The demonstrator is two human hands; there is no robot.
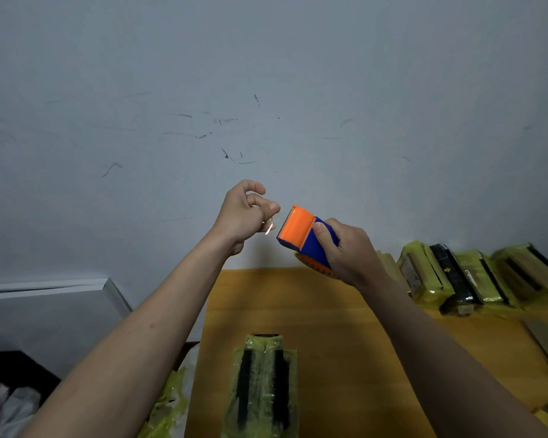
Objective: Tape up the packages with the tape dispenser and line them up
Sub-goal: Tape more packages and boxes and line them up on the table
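Two bare hands are raised in front of a scuffed pale grey wall (266,74), above a yellow-orange wooden table (339,311). The right hand (348,251) grips an orange-and-blue plastic tape dispenser (301,232), fingers and thumb curled round its blue body, the orange toothed end pointing toward ten o'clock. The left hand (244,213), just beside that end at its nine o'clock, has its fingers curled with thumb and fingertips close together; a small glinting scrap of clear tape (269,228) shows at the fingertips (whether it is truly pinched or only stuck there I cannot tell). On the table at six o'clock of the hands lies a long package wrapped in yellow-green film with two black stripes (263,387). At three o'clock, along the wall, a row of similar yellow-green wrapped packages (475,276) stands side by side, touching one another. More yellow-green wrapped material (168,403) sits off the table's left edge, at seven o'clock.
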